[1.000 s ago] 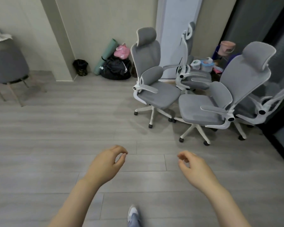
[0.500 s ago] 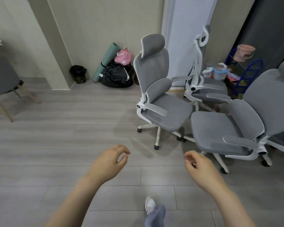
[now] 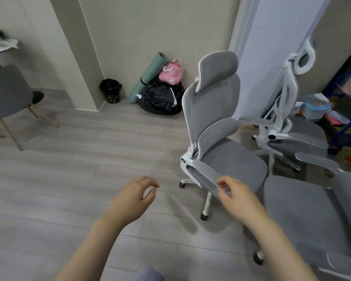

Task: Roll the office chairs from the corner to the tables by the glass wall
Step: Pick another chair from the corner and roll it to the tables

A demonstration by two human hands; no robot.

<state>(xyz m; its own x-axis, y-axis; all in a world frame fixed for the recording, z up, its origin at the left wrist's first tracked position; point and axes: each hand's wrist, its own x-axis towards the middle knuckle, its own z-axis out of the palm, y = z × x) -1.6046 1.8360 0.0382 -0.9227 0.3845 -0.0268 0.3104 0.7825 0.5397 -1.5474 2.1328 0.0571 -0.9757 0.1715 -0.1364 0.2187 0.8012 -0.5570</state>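
Three grey office chairs with white frames stand in the corner. The nearest upright chair faces right, its near armrest toward me. A second chair stands behind it by the white wall panel. A third chair fills the lower right, only its seat showing. My right hand hovers with loosely curled fingers at the front end of the near armrest, holding nothing. My left hand hangs over bare floor to the left of the chair, fingers loosely curled and empty.
A black bag, a pink bag and a rolled green mat lean at the wall. A small black bin sits by the pillar. A dark grey dining chair stands far left. A blue shelf with clutter is at right.
I have walked closer to the chairs, which now fill more of the view. My right hand has come up to the near chair's armrest. Both hands stay loosely curled and empty.
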